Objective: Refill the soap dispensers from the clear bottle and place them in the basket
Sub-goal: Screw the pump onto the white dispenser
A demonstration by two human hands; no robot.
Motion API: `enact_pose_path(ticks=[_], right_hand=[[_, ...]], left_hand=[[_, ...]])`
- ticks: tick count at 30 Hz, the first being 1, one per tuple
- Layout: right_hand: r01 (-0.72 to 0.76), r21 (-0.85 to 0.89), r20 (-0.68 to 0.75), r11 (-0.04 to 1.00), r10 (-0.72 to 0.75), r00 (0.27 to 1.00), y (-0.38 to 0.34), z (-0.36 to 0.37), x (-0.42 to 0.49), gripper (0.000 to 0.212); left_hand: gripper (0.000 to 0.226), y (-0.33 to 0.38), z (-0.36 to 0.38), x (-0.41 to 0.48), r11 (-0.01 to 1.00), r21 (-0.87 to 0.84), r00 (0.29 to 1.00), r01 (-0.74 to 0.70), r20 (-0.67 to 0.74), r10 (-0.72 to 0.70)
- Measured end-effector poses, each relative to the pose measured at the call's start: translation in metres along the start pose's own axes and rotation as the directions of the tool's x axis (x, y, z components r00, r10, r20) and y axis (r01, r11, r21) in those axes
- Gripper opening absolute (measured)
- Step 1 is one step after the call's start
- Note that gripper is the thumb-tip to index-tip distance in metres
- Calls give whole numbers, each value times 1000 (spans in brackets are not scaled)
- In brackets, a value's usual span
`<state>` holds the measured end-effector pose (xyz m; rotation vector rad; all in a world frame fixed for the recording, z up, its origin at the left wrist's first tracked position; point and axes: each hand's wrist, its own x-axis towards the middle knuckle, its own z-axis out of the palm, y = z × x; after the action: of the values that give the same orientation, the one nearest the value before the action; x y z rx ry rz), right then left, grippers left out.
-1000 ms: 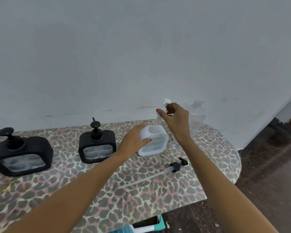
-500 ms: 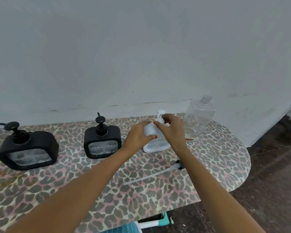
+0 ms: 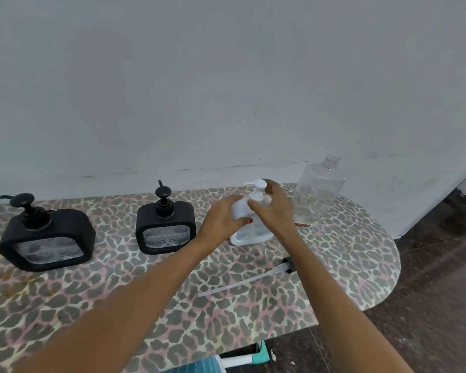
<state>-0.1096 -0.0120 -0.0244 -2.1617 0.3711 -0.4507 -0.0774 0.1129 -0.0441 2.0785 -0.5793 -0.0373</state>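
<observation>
Gripping the white dispenser (image 3: 249, 232) by its shoulder with the left hand (image 3: 223, 216), curling the right hand (image 3: 276, 208) round its pump. Centre of frame, standing on the counter (image 3: 347, 265). Probably screwing it shut after a refill. Just right: clear bottle (image 3: 318, 192), uncapped. Further left: small black dispenser (image 3: 164, 227) and large black dispenser (image 3: 46, 238), pumps on. Nothing basketed yet, no basket plainly seen.

On my leopard-print table (image 3: 347, 265): large black plastic dispenser (image 3: 46, 238) far left, small black plastic dispenser (image 3: 165, 227) next, then white plastic dispenser (image 3: 249, 232); clear plastic bottle (image 3: 319, 189) behind it to the right, loose pump tube (image 3: 242, 281) before it.
</observation>
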Motion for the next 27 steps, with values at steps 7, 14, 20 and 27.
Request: enact_pose_path(ticks=[7,14,20,27], right_hand=[[-7,-42,-18,999,6,1000,4,-2,5,38],[16,0,68,1000,-16,998,1,-7,3,51],[4,-15,34,1000,-4,999,4,-4,8,37],[5,-101,80,995,3,997,5,0,3,51]], left_hand=[[51,1,0,-1,1000,11,1000,-5,-4,5],[49,2,-2,-1,1000,7,1000,-13,15,13],[51,1,-1,-1,1000,24,1000,-14,23,13],[53,0,-1,0,1000,28,1000,-5,17,4]])
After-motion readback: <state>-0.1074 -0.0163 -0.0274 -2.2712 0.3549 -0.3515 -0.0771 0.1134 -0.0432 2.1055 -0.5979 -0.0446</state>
